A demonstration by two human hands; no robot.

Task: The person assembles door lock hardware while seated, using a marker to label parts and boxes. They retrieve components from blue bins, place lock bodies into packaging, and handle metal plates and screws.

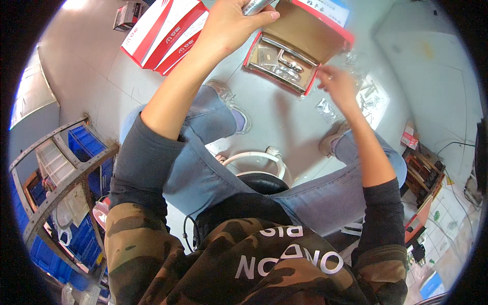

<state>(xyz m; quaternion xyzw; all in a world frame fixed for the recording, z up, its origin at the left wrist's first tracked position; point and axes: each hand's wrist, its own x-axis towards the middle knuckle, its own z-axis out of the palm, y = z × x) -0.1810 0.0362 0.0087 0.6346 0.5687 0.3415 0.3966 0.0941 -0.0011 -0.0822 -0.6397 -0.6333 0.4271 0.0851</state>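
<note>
Two hands [231, 23] [338, 87] near an open red box [307, 30]

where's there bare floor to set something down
Free: floor between the open box and the white ring, and between the red-and-white boxes and the metal rack. Crowded: right of the open box, with the right hand, plastic bags and a white sheet.

a camouflage top [213, 254] is bearing white lettering [295, 249], its lower sleeves [145, 157] showing dark; faded blue jeans [201, 162] are meeting pale shoes [222, 92] and a purple sock [239, 121].
</note>
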